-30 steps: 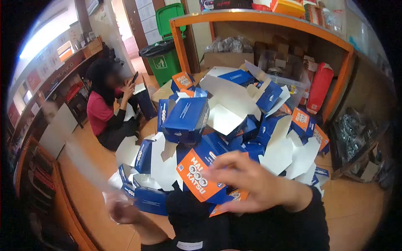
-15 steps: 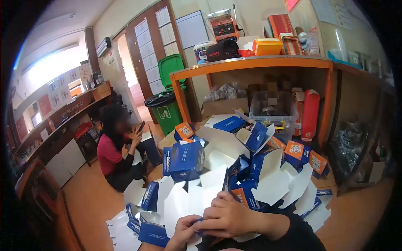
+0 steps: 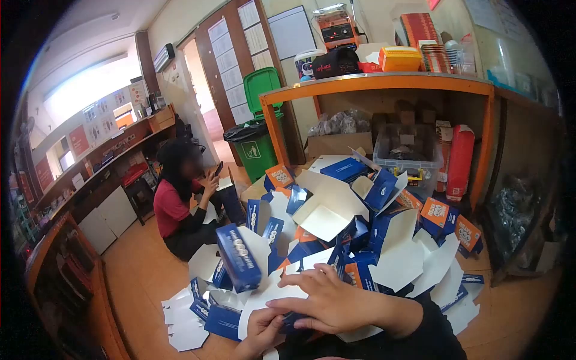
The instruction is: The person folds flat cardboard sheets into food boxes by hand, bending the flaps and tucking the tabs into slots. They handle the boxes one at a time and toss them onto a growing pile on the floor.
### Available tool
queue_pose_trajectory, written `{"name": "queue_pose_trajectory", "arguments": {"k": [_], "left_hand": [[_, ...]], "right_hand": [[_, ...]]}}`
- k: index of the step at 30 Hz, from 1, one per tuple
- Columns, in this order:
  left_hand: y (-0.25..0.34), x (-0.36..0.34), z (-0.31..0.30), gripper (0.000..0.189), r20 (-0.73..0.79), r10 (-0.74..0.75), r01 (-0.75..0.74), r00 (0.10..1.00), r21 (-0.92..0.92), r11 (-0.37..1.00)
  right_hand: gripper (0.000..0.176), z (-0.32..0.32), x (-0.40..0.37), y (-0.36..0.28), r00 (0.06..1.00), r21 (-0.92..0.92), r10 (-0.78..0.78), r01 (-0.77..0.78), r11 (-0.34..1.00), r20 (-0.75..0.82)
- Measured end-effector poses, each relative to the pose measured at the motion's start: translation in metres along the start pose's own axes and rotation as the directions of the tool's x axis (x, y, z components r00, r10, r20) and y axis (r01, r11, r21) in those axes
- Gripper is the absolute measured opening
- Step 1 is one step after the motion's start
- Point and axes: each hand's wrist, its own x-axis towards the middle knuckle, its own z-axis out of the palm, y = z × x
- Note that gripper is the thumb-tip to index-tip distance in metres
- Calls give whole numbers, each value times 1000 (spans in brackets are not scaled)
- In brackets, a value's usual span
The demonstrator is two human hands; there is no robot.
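1. Head view: the right hand (image 3: 336,303) lies over a half-folded white carton (image 3: 264,295) low in the frame. Its fingers (image 3: 300,279) are nearly straight and slightly spread, and their tips pin a blue edge.
2. The left hand (image 3: 259,331) comes up from below, fingers curled shut around the same carton's lower edge, touching the right fingertips.
3. The carton sits just in front of the person's lap, against a pile of blue and orange boxes (image 3: 372,222) on the floor (image 3: 135,276).
4. Another person (image 3: 174,210) sits beyond the pile.
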Motion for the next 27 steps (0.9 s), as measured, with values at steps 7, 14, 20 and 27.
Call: {"name": "queue_pose_trajectory", "arguments": {"k": [7,14,20,27], "left_hand": [[30,1,12,26,123,-51,43,991,66,997],[13,10,22,24,377,234,-316,896,171,933],[33,-2,20,17,2,-58,57,998,85,995],[45,24,17,11,305,160,-256,939,307,917]], "right_hand": [[21,-24,6,-5,989,326,-146,139,935,-1],[33,-1,-3,2,972,272,-212,179,946,98],[33,-21,-3,2,990,153,-110,122,981,-84],[30,-18,-2,0,992,184,-53,31,982,117]]}}
